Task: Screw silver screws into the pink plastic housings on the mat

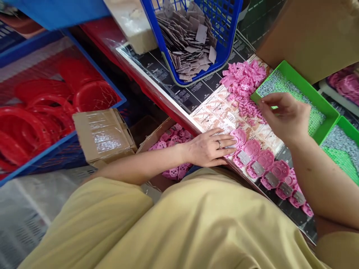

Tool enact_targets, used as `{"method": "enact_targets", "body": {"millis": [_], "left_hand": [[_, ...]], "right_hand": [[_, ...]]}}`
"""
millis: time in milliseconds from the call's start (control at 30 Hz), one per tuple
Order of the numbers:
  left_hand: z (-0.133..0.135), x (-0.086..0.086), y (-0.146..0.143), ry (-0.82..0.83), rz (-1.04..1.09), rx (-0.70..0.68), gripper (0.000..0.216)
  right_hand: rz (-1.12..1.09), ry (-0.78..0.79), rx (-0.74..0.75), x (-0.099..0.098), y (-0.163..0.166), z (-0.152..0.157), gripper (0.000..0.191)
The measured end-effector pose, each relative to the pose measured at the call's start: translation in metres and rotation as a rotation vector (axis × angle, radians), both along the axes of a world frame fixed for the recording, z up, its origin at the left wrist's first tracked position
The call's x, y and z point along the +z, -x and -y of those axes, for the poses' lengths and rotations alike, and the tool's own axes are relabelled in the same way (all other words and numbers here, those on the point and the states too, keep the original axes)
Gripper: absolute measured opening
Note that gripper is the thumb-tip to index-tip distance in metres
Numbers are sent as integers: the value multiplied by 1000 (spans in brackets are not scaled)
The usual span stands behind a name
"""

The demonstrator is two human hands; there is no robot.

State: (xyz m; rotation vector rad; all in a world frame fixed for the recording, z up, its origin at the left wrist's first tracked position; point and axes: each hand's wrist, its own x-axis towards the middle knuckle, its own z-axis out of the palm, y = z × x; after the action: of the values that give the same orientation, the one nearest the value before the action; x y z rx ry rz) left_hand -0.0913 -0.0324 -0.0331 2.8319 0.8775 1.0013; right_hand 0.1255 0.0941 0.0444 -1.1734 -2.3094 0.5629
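My left hand [210,148] lies flat on the table edge, fingers stretched out and resting on the first of a row of round pink plastic parts [262,162], several of which carry grey metal plates. My right hand [286,116] hovers over the rim of a green tray [327,108] filled with tiny grey pieces, its fingers curled in a pinch; what they hold is too small to see. A heap of small pink clips [244,80] lies just left of that hand. A blue basket [224,45] of grey square plates stands further back.
A cardboard box of pink parts [174,144] sits below the table edge by my left forearm. A taped brown carton [103,134] and a blue crate of red rings [42,112] stand to the left. A second green tray [347,130] lies at right.
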Motion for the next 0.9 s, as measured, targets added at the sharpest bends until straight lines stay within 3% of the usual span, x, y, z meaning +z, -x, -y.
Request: {"method": "enact_targets", "body": {"millis": [167,233,467,600,700,800,900], "left_hand": [[1,-1,-1,-49,0,12,28],[1,0,0,-66,-12,6,27],[0,2,3,-35,-43,8,25],[0,3,1,-58,-5,-9,26],[-1,8,3,-29,18,-27,33],[-14,14,5,30,54,78,34],[-43,19,3,123,6,221,25]], "right_hand": [[-20,442,48,0,-8,23,35],[-10,545,55,-2,-6,27,35],[36,442,-38,-4,3,26,22],[81,438,-5,-3,0,26,21],[106,426,-66,-3,-3,26,22],[111,379,-110,0,-5,27,19],[124,378,-122,2,-8,29,18]]}}
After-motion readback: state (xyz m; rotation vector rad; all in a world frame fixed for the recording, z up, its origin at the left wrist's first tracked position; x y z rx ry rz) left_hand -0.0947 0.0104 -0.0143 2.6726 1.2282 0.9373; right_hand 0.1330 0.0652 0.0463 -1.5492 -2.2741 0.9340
